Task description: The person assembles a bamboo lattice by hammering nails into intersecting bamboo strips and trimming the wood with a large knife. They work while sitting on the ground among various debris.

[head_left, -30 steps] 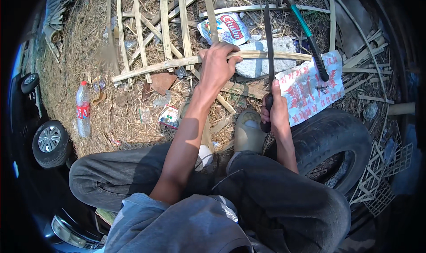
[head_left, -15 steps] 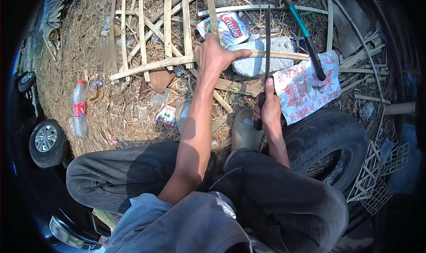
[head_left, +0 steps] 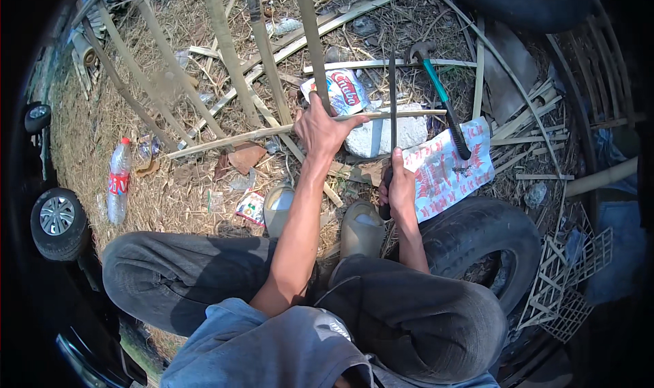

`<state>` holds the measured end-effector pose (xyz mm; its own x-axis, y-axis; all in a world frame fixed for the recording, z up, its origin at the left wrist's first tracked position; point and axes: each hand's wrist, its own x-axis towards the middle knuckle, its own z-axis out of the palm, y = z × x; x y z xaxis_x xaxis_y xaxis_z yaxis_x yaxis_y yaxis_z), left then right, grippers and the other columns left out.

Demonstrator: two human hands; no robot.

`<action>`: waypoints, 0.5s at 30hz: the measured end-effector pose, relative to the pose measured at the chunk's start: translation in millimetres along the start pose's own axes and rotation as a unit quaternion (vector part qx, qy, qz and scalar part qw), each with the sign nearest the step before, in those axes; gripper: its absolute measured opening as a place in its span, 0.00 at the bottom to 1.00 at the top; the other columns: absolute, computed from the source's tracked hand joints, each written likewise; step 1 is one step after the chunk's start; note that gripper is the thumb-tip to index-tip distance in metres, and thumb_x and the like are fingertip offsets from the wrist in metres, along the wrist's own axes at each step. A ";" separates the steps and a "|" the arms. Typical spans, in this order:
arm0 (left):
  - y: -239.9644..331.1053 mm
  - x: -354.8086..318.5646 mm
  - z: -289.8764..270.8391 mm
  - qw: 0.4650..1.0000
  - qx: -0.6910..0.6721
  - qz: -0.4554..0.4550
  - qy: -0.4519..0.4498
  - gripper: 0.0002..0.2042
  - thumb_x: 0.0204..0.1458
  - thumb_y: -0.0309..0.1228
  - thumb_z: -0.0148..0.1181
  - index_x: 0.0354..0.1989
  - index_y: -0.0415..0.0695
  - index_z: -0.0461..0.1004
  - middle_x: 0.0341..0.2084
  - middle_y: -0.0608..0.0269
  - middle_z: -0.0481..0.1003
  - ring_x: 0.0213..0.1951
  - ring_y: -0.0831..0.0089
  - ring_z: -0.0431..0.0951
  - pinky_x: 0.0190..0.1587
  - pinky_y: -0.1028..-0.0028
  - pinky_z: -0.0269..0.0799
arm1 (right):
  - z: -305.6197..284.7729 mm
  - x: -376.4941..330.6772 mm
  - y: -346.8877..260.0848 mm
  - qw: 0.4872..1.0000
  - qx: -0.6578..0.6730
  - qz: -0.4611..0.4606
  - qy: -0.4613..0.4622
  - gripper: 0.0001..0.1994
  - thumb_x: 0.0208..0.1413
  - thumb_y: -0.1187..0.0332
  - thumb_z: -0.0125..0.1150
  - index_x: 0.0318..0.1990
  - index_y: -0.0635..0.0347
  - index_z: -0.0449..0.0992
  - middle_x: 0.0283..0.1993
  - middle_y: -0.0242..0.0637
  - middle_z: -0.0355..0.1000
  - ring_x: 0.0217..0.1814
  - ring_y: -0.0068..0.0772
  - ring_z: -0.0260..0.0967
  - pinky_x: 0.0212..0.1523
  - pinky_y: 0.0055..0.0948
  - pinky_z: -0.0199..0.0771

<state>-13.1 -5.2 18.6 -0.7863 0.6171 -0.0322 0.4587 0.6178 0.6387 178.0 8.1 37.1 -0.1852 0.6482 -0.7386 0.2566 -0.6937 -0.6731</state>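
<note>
My left hand (head_left: pixel 320 130) is closed around a crossing of a bamboo lattice (head_left: pixel 253 133), thumb stretched along its near crosspiece. That crosspiece runs rightward across a pale stone block (head_left: pixel 381 133), and the long slats stand tilted up and away from the ground. In my right hand (head_left: pixel 400 187) is the handle of a machete (head_left: pixel 393 102), its long dark blade pointing away from me. The blade passes over the crosspiece and block; whether it touches them I cannot tell. Beside the block, a hammer (head_left: pixel 439 88) with a green and black handle lies partly on a printed paper sheet (head_left: pixel 446 177).
A worn tyre (head_left: pixel 477 235) lies by my right knee, with plastic grids (head_left: pixel 589 258) beyond it. Split bamboo strips (head_left: pixel 528 122) litter the right side. A plastic bottle (head_left: pixel 118 183) stands at left near a car wheel (head_left: pixel 60 218). Another tyre (head_left: pixel 518 6) is at the far right.
The lattice's far side has risen, so its slats now slant upward. My left hand keeps its hold; the machete remains upright in the picture. The whole view has shifted somewhat.
</note>
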 end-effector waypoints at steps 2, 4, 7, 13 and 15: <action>2.5 -2.8 1.0 0.999 0.010 0.032 0.021 0.46 0.23 0.60 0.83 0.46 0.41 0.67 0.28 0.60 0.81 0.34 0.57 0.82 0.53 0.56 0.67 | -6.8 -0.4 -5.7 0.998 -0.043 -0.045 0.008 0.34 0.68 0.37 0.46 0.18 0.56 0.65 0.11 0.29 0.56 0.09 0.23 0.53 0.10 0.27 0.51; 2.3 -1.9 -1.8 0.998 0.020 0.038 0.035 0.45 0.25 0.61 0.82 0.46 0.41 0.67 0.25 0.63 0.81 0.31 0.59 0.81 0.55 0.55 0.65 | -12.2 -14.6 -23.7 0.987 -0.101 -0.124 0.023 0.34 0.70 0.40 0.44 0.19 0.59 0.68 0.12 0.31 0.60 0.10 0.21 0.56 0.12 0.26 0.54; -2.2 0.5 -0.2 0.999 0.016 0.026 0.013 0.45 0.25 0.62 0.81 0.45 0.41 0.67 0.21 0.66 0.80 0.26 0.60 0.80 0.55 0.56 0.65 | -12.3 -31.6 -51.0 0.976 -0.021 -0.217 0.020 0.33 0.70 0.39 0.43 0.25 0.61 0.69 0.13 0.29 0.60 0.11 0.19 0.56 0.12 0.22 0.53; -10.7 -1.1 10.4 0.995 -0.005 0.072 0.062 0.46 0.22 0.61 0.82 0.44 0.41 0.68 0.20 0.64 0.79 0.25 0.61 0.80 0.48 0.59 0.64 | -6.5 -6.0 -9.7 0.991 -0.073 -0.111 0.015 0.32 0.71 0.42 0.46 0.20 0.57 0.65 0.13 0.27 0.56 0.10 0.20 0.53 0.11 0.24 0.50; -12.4 -2.6 9.5 0.995 0.008 0.074 0.067 0.45 0.22 0.62 0.82 0.43 0.41 0.68 0.21 0.64 0.80 0.25 0.60 0.79 0.48 0.58 0.64 | -13.9 -5.3 -7.7 0.995 -0.064 -0.074 -0.002 0.32 0.70 0.42 0.46 0.19 0.57 0.66 0.12 0.26 0.56 0.10 0.19 0.53 0.10 0.24 0.49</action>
<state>-12.9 -9.9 3.5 -0.7570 0.6319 0.1659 0.5799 0.5329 0.6162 190.2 14.4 46.7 -0.2340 0.7386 -0.6322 0.3450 -0.5449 -0.7643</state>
